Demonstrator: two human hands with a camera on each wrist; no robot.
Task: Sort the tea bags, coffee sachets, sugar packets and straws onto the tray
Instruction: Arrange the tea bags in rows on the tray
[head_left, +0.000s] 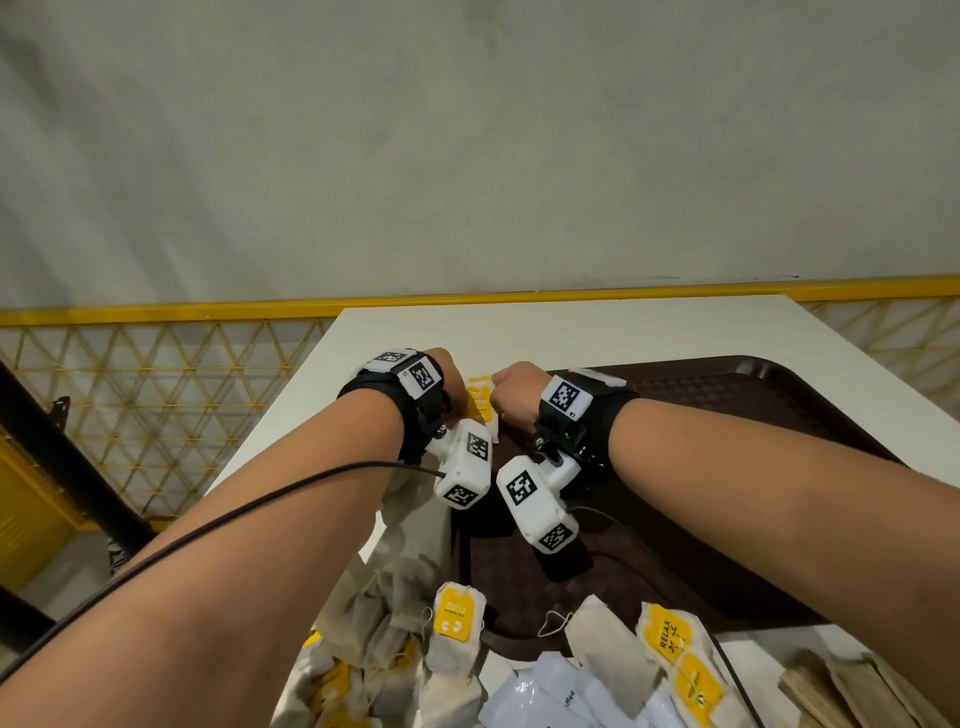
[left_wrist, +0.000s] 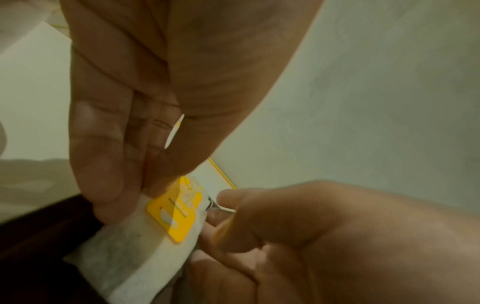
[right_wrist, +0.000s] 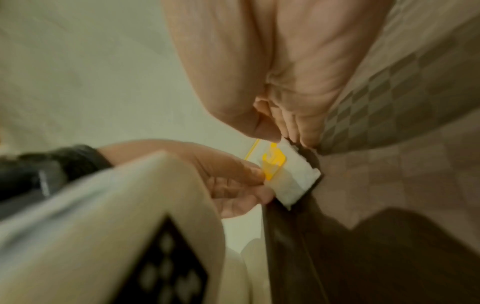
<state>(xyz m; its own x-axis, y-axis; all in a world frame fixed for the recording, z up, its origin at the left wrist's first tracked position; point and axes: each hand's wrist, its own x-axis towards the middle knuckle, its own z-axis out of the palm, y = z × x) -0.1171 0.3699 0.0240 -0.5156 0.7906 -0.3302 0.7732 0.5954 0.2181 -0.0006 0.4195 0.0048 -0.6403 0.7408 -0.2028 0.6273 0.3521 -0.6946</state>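
A white tea bag (head_left: 480, 400) with a yellow tag is held between my two hands over the far left corner of the brown tray (head_left: 727, 415). My left hand (head_left: 457, 400) pinches its left edge by the tag. My right hand (head_left: 506, 395) pinches the opposite top corner. In the left wrist view the tea bag (left_wrist: 155, 242) hangs below my left hand (left_wrist: 145, 191), with the right hand (left_wrist: 215, 209) at its side. In the right wrist view the tea bag (right_wrist: 296, 179) lies over the tray's rim (right_wrist: 285, 236). The fingertips are hidden in the head view.
A heap of tea bags (head_left: 457, 639) with yellow tags lies at the near edge of the white table (head_left: 571, 327). White sachets (head_left: 545, 691) and brown paper packets (head_left: 841, 691) lie beside it. A yellow mesh fence (head_left: 156, 395) runs behind and left of the table.
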